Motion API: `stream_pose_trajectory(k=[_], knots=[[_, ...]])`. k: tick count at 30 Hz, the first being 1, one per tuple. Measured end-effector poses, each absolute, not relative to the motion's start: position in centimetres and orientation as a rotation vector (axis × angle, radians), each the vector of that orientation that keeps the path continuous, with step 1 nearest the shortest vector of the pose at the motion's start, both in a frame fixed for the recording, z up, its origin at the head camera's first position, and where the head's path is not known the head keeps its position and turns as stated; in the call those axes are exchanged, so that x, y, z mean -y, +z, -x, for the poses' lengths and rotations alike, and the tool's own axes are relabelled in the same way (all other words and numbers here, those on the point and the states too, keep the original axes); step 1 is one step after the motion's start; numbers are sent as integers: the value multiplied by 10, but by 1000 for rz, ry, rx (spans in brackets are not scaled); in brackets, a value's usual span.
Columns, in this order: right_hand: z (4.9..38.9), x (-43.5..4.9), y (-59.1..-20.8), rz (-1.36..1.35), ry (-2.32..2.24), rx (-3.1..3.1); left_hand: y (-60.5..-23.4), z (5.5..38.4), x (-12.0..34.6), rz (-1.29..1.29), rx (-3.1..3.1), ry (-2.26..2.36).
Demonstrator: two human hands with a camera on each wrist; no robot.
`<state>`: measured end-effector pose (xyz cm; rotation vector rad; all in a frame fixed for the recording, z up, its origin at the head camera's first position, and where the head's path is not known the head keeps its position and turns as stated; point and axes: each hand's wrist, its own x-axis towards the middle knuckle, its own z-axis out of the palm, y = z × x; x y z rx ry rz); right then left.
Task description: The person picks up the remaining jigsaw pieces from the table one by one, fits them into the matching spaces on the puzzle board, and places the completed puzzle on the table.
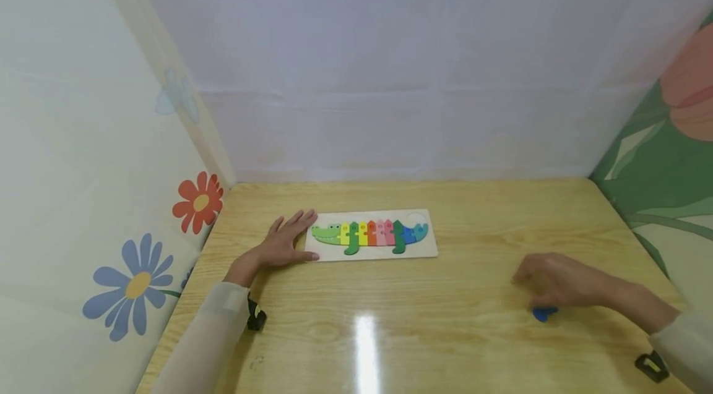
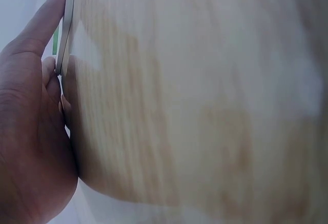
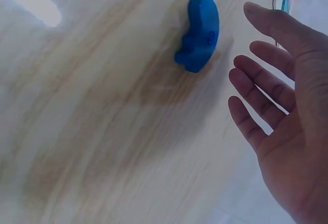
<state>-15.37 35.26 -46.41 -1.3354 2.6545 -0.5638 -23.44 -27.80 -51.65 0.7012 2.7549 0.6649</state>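
A pale wooden puzzle board (image 1: 328, 253) lies at the middle of the table, filled with colored pieces that form a crocodile. A round, pale recess (image 1: 415, 219) shows at its upper right, above the tail. My left hand (image 1: 286, 244) rests at the board's left end, fingers spread, with the thumb on the lower left corner. Over the right side of the table hovers my right hand (image 1: 562, 281), its fingers loosely bent and holding nothing. Below it lies a small curved blue puzzle piece (image 3: 204, 35), apart from the fingers in the right wrist view.
The light wood-grain table (image 1: 445, 338) carries a bright reflection near its front. A white cloth wall (image 1: 356, 72) stands behind it. Flower-printed panels (image 1: 133, 282) flank the table on the left and right.
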Motion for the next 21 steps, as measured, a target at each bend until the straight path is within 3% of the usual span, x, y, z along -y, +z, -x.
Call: stream_pose_trajectory(k=[21], knots=[[140,-363,-468,1247,-490,-2564,-515,234,278,-708,-2768,682]])
